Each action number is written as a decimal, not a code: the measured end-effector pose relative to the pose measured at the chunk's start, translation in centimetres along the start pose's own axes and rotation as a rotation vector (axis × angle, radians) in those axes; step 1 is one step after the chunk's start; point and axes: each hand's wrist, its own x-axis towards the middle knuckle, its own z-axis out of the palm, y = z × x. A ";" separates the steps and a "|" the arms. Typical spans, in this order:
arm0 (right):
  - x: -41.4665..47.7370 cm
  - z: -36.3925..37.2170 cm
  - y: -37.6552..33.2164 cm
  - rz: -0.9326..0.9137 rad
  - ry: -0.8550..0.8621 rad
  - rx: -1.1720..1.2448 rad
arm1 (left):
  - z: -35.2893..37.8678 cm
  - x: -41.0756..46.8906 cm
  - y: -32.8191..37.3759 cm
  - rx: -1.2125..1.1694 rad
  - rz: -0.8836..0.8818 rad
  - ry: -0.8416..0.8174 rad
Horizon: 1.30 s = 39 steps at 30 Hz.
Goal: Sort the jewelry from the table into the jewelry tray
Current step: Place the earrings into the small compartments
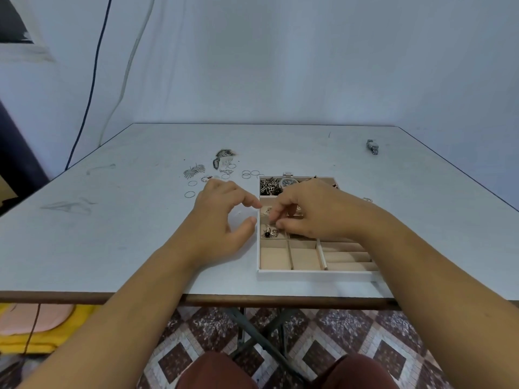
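A white jewelry tray [314, 273] with beige compartments sits on the pale table [126, 234], near its front edge and right of centre. The right hand [309, 214] hovers over the middle of the tray with its fingers curled downward and its fingertips [276, 221] bunched just above a left-side compartment. Whether they pinch a small piece cannot be told, since the hand hides what is under it. The left hand [222, 217] rests on the table just beside the tray's left wall, relaxed and holding nothing, with thumb and forefinger apart and the forefinger's tip touching the rim. Inside the tray, a cluster of silver pieces [269, 186] fills the far left compartment, a dark-faced watch [289, 181] lies next to it, and a few small pieces with a black bead [268, 233] sit in the compartment below the right hand's fingertips. Out on the table beyond the left hand lie loose thin rings [247, 174], a pair of leaf-shaped earrings [193, 171] and a small heap of jewelry [224, 157] — all well apart from a second watch [372, 146] near the far right corner.
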 end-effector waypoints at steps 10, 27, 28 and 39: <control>-1.2 -1.4 3.1 0.058 0.097 -0.050 | 0.7 0.4 0.4 -0.003 -0.009 -0.019; -4.3 -7.9 14.5 0.427 -0.010 -0.156 | 4.9 11.5 5.6 -0.042 0.018 -0.240; -4.2 -7.9 14.7 0.426 -0.012 -0.142 | 5.4 12.1 5.9 -0.032 0.025 -0.254; -3.1 -7.2 15.5 0.508 -0.131 0.050 | 8.8 17.3 4.0 0.022 -0.017 -0.344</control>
